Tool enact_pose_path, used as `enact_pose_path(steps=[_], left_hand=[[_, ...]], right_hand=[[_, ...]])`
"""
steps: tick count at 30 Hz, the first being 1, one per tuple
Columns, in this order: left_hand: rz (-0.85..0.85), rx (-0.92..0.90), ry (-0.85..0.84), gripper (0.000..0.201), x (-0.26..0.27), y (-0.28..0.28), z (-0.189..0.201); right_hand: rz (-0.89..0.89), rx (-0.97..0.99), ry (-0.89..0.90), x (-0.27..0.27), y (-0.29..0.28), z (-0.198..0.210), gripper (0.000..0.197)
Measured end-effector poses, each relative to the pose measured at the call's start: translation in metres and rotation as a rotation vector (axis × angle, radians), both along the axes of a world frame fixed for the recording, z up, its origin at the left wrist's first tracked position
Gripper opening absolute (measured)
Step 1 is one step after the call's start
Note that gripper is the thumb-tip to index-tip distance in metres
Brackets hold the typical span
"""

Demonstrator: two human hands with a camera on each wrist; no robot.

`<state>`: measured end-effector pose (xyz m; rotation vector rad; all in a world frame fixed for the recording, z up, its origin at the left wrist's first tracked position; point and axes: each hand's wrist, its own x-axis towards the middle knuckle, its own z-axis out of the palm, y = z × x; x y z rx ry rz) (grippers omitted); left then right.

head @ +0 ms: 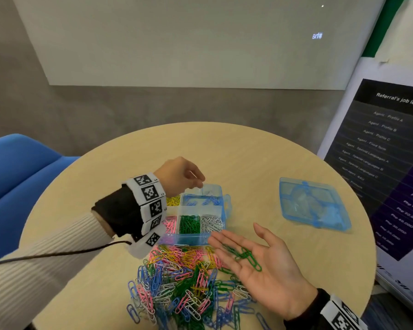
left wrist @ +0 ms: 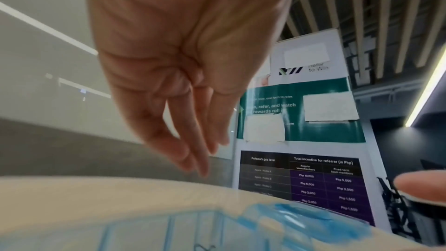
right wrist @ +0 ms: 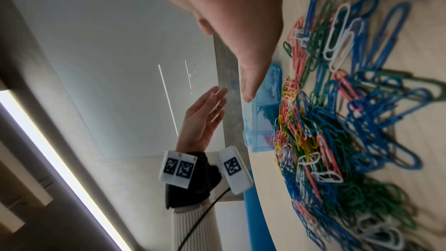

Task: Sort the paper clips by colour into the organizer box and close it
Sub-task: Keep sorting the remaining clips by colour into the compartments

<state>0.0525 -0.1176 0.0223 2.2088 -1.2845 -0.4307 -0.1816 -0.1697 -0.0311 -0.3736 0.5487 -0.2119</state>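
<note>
Nearest to me lay the big mixed heap of coloured wire paper clips [head: 188, 287], spread on the round pale wooden table [head: 260, 158]. Just above its right side I held my right hand [head: 260, 265] flat, palm up, fingers straight and a little apart. A small bunch of green paper clips [head: 244, 254] rested loose on that palm. Nothing pinched them.

Just past the heap stood the clear blue plastic organizer box [head: 198, 215], open, with yellow, blue, pink, green and white clips in their own parts. My left hand [head: 179, 177] hung over the far part of the box, fingers pointing down and close together. In the head view something thin and pale seemed to hang from the fingertips, but I could not tell if they pinched it. Far to the right, well apart from the box, lay the clear blue plastic lid [head: 314, 206].

I thought the green clips could slide off if my palm tipped, and fall back into the heap or into the white part next to the green one. Clips also hook together, so a wrong colour could ride along.
</note>
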Motion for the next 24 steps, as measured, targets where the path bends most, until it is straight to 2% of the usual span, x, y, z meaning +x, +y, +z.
enact_pose_path(steps=[4,8,15,20,24], left_hand=[[-0.057,0.074,-0.081,0.018,-0.003,0.016,0.001],[-0.157,0.120,-0.027,0.024,-0.014,0.052,-0.008],[-0.086,0.078,0.067,0.015,-0.007,0.101,-0.009],[-0.063,0.059,0.100,0.015,-0.011,0.115,-0.005],[-0.076,0.072,0.152,0.016,-0.016,0.128,-0.002]], right_hand=[[-0.006,0.023,-0.020,-0.003,-0.004,0.002,0.065],[0.020,0.045,-0.039,-0.003,-0.005,0.005,0.073],[0.049,-0.012,-0.013,0.024,0.001,0.033,0.071],[0.046,-0.174,0.084,0.064,0.017,0.063,0.084],[0.089,-0.322,0.089,0.074,0.022,0.070,0.081]])
